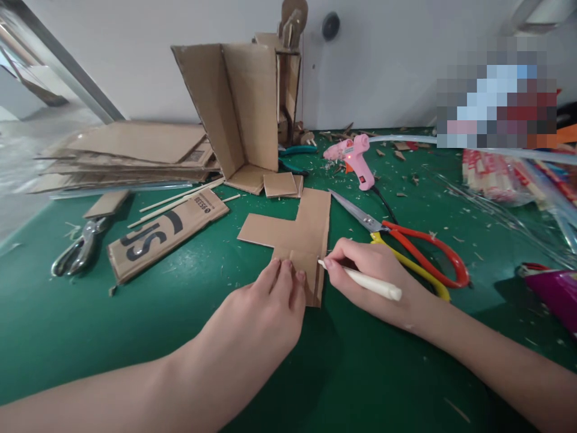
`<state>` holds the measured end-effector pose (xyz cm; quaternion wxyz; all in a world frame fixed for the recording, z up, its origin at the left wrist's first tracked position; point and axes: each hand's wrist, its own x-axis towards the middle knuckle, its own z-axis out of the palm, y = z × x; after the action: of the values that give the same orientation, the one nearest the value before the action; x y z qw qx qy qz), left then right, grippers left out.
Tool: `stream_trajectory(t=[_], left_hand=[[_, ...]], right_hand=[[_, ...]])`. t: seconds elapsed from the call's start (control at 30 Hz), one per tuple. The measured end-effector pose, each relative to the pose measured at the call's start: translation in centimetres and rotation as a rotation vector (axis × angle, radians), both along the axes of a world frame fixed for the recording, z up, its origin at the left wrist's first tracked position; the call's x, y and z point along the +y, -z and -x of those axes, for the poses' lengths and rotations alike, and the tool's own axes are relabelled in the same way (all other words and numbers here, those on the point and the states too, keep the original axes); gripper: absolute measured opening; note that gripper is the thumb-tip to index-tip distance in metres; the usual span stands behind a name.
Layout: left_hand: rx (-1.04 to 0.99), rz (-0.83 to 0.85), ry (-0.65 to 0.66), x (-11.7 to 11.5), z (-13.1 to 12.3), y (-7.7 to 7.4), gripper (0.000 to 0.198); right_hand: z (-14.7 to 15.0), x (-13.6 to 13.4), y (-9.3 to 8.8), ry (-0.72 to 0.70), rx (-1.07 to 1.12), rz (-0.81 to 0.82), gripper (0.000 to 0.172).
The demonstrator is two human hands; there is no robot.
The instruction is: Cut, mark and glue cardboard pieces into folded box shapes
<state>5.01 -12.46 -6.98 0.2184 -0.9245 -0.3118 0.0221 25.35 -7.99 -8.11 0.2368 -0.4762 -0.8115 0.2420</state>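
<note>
A T-shaped piece of brown cardboard (311, 210) lies flat on the green table in front of me. What looks like a smaller cardboard rectangle (308, 263) rests on its near arm. My left hand (265, 307) holds the cardboard down there, with bent fingertips pressed close together. In my right hand (367, 270) is a slim white pen (374, 282), pinched between thumb and fingers. Its tip touches the cardboard near the right edge. Scissors (369, 222) with red and yellow handles lie just beyond my right hand, their blades partly apart.
A pink glue gun (356, 159) stands behind the scissors. Cardboard panels form an upright structure (252, 108) at the back. To the left are a printed cardboard strip (169, 234), wooden sticks (180, 195), a metal-handled tool (83, 246) and stacked cardboard sheets (135, 144). Plastic packets (491, 177) lie right.
</note>
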Motion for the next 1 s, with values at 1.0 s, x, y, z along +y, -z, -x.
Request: stream_trajectory(t=[1.0], left_hand=[[-0.060,0.125,-0.041,0.0,0.6,-0.3,0.051]], right_hand=[[-6.0,2.0,-3.3,0.203,-0.596,-0.313,0.031]])
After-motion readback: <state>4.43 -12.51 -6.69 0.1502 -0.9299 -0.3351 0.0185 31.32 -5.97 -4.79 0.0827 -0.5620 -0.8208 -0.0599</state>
